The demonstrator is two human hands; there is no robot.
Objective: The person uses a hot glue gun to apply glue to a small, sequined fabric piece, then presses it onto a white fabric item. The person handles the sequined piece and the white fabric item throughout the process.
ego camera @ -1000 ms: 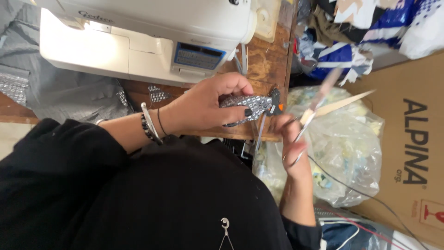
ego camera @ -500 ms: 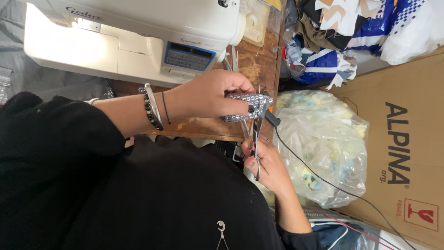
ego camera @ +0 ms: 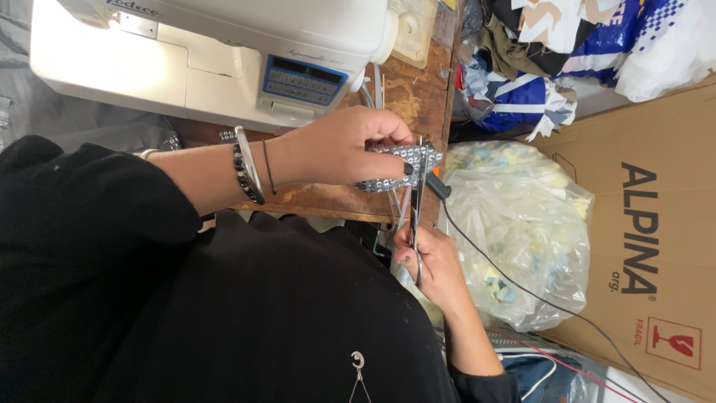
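My left hand (ego camera: 335,145), with bracelets on its wrist, grips a short silver studded strip (ego camera: 391,158) over the edge of the wooden table (ego camera: 418,89). My right hand (ego camera: 436,265) comes up from below and holds a pair of metal scissors (ego camera: 416,201). The scissor blades point up at the strip's end and look nearly closed against it, right by my left fingertips. A few thin threads or strands hang beside the blades.
A white sewing machine (ego camera: 186,52) stands on the table behind my left hand. Beside the table lie a clear plastic bag of scraps (ego camera: 522,224), a brown cardboard box (ego camera: 656,224) and a pile of fabrics (ego camera: 559,45). A black cable (ego camera: 507,276) runs across the bag.
My right hand has swung the scissors in from out over the plastic bag to the strip's end. The blades, wide apart a second ago, are nearly closed. My left hand keeps its hold.
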